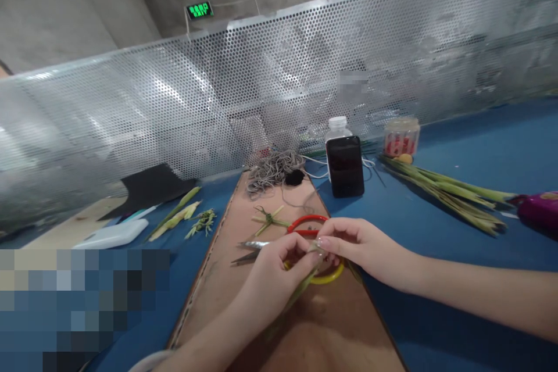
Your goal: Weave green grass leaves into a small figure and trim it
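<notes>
Both my hands meet over a brown board [314,325]. My left hand [274,279] is closed, pinching a thin green leaf strip [300,290] that trails down toward me. My right hand [361,247] is closed too, its fingertips pinching the same strip's upper end. Just under and behind the hands lie scissors [261,247] with a red handle loop [307,222] and a yellow one [331,276]. A small folded leaf piece [270,220] rests on the board beyond them.
A tangle of grey cord [272,170], a black phone [345,165] leaning on a white bottle [337,127] and a jar [401,136] stand at the back. Green leaf stalks [449,195] lie right, leaf scraps [183,218] and a white case [113,234] left. A perforated metal screen [261,87] walls the rear.
</notes>
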`<action>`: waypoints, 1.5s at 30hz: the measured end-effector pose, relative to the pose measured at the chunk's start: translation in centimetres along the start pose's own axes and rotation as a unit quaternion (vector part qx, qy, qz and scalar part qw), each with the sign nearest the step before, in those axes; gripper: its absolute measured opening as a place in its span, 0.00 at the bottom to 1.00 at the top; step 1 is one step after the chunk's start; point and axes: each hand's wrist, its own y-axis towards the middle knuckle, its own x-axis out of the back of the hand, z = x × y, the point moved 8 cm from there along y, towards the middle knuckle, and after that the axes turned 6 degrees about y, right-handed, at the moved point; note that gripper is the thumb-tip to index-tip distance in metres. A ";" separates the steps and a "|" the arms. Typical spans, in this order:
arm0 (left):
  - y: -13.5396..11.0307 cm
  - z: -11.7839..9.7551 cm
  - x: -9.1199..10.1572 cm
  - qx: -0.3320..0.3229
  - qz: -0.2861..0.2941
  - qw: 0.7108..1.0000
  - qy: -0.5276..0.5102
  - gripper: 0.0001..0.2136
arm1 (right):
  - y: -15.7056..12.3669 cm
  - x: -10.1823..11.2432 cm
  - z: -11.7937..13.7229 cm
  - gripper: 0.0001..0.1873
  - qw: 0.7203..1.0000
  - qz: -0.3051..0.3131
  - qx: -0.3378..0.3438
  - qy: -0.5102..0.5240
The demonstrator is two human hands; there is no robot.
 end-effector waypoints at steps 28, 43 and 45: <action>-0.7 -1.5 -0.3 -0.035 0.028 0.998 0.035 0.10 | -1.0 0.1 1.8 0.12 0.967 -0.054 0.059 -0.241; -0.4 -1.3 0.0 -0.051 0.005 0.997 0.066 0.13 | -1.7 -1.0 3.6 0.09 0.905 -0.046 0.213 -0.365; -0.4 -1.4 0.1 -0.052 0.002 0.996 0.068 0.13 | -1.7 -0.9 3.7 0.09 0.906 -0.048 0.212 -0.363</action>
